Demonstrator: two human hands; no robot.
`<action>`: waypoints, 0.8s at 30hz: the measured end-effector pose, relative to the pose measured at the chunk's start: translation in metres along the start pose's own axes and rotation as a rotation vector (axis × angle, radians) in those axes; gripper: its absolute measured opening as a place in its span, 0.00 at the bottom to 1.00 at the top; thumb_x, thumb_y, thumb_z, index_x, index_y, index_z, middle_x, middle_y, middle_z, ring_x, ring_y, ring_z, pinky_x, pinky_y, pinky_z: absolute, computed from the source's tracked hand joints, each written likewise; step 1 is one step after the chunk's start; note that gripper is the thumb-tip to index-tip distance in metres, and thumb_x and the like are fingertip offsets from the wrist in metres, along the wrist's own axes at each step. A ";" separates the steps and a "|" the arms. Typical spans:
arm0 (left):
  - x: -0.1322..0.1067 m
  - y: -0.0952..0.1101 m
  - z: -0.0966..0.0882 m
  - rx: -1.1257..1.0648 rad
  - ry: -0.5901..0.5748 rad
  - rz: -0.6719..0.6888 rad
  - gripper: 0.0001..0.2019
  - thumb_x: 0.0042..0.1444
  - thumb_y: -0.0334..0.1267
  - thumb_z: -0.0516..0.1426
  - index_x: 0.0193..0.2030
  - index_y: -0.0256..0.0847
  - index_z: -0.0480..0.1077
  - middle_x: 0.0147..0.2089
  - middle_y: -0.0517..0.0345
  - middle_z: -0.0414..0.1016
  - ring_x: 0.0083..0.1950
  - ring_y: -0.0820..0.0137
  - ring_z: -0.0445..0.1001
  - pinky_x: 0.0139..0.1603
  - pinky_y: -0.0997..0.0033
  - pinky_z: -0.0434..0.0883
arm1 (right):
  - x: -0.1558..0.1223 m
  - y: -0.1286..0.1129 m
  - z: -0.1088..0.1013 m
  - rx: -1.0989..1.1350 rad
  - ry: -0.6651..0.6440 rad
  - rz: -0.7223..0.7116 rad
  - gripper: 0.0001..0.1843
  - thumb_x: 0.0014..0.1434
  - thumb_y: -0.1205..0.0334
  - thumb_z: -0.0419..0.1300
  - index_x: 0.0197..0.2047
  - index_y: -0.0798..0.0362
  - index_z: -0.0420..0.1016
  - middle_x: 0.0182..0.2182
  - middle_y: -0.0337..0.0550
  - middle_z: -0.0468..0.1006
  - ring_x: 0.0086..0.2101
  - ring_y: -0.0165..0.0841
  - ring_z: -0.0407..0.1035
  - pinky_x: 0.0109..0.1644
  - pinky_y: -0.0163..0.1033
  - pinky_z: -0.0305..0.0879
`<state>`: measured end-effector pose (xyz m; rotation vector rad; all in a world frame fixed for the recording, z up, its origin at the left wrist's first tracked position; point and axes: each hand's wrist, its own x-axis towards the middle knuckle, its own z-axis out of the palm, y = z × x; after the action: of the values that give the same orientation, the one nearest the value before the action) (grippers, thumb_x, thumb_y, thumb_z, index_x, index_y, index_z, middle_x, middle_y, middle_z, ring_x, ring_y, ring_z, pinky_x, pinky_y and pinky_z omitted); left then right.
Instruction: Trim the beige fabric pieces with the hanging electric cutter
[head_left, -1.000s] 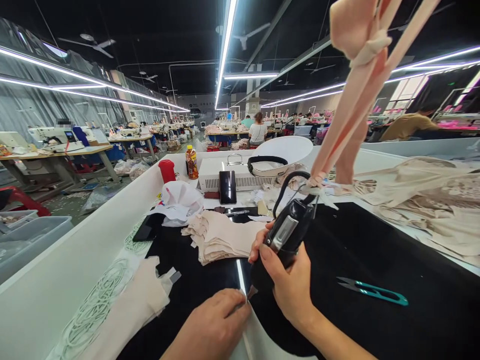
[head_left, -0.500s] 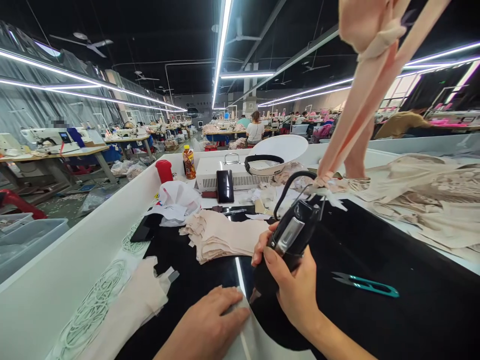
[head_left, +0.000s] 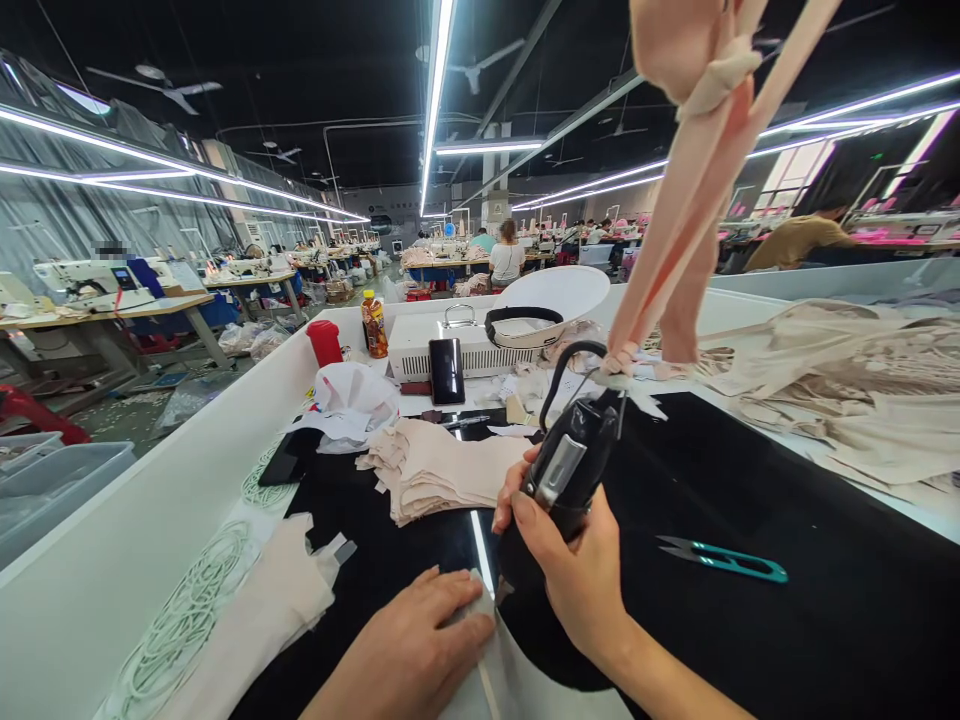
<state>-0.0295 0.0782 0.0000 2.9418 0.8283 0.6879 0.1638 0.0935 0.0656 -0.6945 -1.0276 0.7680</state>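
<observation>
My right hand (head_left: 574, 560) is closed around a black handheld electric tool (head_left: 570, 460) with a silver plate on its side. A black cord loops from its top, and knotted peach fabric strips (head_left: 667, 210) hang down to it from above. Its exact kind and its working end cannot be made out. My left hand (head_left: 420, 635) lies flat, fingers stretched out, on a pale thin piece (head_left: 486, 605) at the front of the black work surface (head_left: 712, 480). To the right lie teal-handled thread snips (head_left: 724, 558). A stack of beige cloth pieces (head_left: 442, 470) is just beyond my hands.
More beige pieces (head_left: 270, 600) and coiled pale green cord (head_left: 187, 600) lie along the left wall (head_left: 150, 530). At the back stand a white metal box (head_left: 420, 345), a phone (head_left: 447, 370) and a bottle (head_left: 373, 325). Beige fabric (head_left: 847, 380) is heaped at right.
The right hand and the tool appear slightly further left, along with the hanging strips and snips, as the view shifts a little. The left hand stays flat in nearly the same place.
</observation>
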 end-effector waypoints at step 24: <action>-0.002 0.001 -0.016 -0.026 -0.112 0.002 0.14 0.72 0.33 0.58 0.61 0.51 0.75 0.67 0.49 0.77 0.67 0.60 0.77 0.67 0.49 0.71 | -0.010 -0.007 -0.005 0.057 -0.025 -0.020 0.15 0.62 0.54 0.73 0.46 0.46 0.73 0.30 0.35 0.79 0.24 0.30 0.73 0.29 0.36 0.75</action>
<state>-0.0371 0.0749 0.0139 2.9269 0.8006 0.5246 0.1670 0.0808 0.0649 -0.6265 -1.0296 0.7872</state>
